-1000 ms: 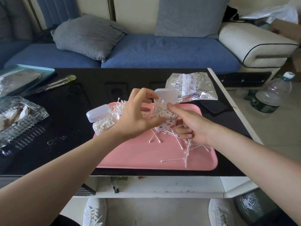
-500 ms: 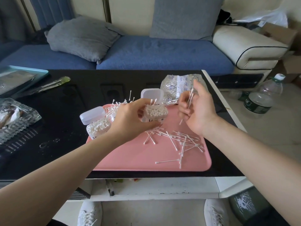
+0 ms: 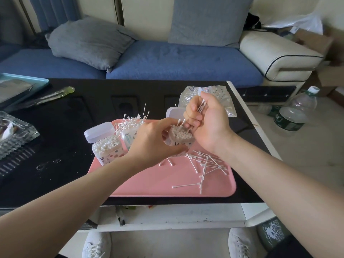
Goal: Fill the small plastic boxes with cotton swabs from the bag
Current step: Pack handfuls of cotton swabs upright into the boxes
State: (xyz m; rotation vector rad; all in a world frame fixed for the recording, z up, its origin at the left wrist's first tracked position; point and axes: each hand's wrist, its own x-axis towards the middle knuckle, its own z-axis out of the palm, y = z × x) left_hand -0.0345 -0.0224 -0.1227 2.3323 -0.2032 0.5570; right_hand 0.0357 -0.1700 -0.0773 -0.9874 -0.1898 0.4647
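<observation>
My left hand (image 3: 150,140) grips a small clear plastic box (image 3: 180,135) packed with cotton swabs, its white lid (image 3: 175,113) flipped open, above the pink tray (image 3: 149,181). My right hand (image 3: 208,121) holds a small bunch of cotton swabs (image 3: 201,107) and presses their lower ends into that box. A second full box (image 3: 107,147) with its lid open stands at the tray's left corner. Behind it a third box (image 3: 129,135) bristles with swabs sticking out at angles. Loose swabs (image 3: 206,164) lie scattered on the tray's right side. The clear swab bag (image 3: 221,101) lies behind my right hand.
The tray sits on a black table (image 3: 74,116) whose right edge is close to the bag. A clear ridged container (image 3: 16,135), a teal tray (image 3: 22,86) and a green-tipped tool (image 3: 55,94) lie at the left. A water bottle (image 3: 296,110) stands on the floor at the right. A blue sofa (image 3: 167,60) is behind.
My right hand picked up a bunch of swabs from the tray, raised it, then brought it down into the box held in my left hand. The box stayed in my left hand.
</observation>
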